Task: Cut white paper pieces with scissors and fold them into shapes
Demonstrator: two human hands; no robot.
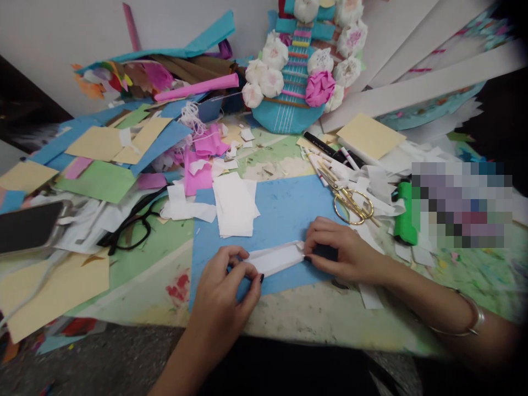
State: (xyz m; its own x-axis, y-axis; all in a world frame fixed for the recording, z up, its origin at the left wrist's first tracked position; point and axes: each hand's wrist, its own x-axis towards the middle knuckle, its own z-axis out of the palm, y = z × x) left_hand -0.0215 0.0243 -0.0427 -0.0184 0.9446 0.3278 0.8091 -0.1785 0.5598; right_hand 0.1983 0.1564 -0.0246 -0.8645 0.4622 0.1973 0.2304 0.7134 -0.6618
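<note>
A narrow folded strip of white paper [277, 259] stretches between my two hands, over a blue sheet [289, 206]. My left hand [229, 280] pinches the strip's left end between thumb and fingers. At the other end, my right hand [336, 247] grips a slightly crumpled corner with its fingertips. Just beyond the strip lies a small stack of white paper pieces [235, 206] on the blue sheet. Gold-handled scissors [350, 201] rest near the sheet's right edge, behind my right hand.
A blue paper guitar [289, 110] with white and pink paper flowers stands at the back. Paper scraps [99, 181], black glasses [136, 220] and a phone [31, 225] crowd the left. Markers [322, 146] and a green object [405, 214] lie right.
</note>
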